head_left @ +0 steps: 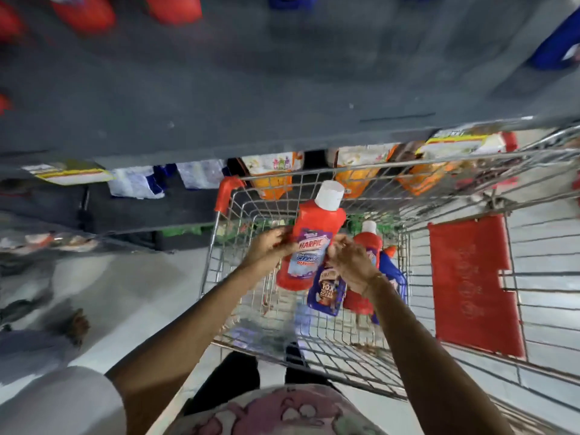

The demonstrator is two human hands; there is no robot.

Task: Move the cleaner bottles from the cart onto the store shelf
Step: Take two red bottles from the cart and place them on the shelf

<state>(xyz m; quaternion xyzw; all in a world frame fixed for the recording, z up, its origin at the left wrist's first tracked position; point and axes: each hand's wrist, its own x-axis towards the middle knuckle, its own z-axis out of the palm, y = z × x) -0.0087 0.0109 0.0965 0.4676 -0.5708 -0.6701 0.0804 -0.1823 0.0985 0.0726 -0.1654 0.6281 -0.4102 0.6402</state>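
Observation:
A red cleaner bottle (314, 233) with a white cap and a Harpic label is held upright above the wire cart (244, 290). My left hand (270, 249) grips its left side and my right hand (348, 262) grips its right side at the label. Inside the cart lie a dark blue bottle (324, 295), another red bottle (368, 243) with a white cap, and a blue bottle (394, 271) with an orange top, partly hidden by my right wrist. The grey store shelf (282, 89) spans the top of the view.
Red bottles (84, 11) stand at the shelf's far left and blue ones (555, 48) at its right. Orange refill pouches (270, 180) hang on the lower shelf behind the cart. The cart's red child-seat flap (470, 284) is at the right. Another person's foot (77, 324) is at the left.

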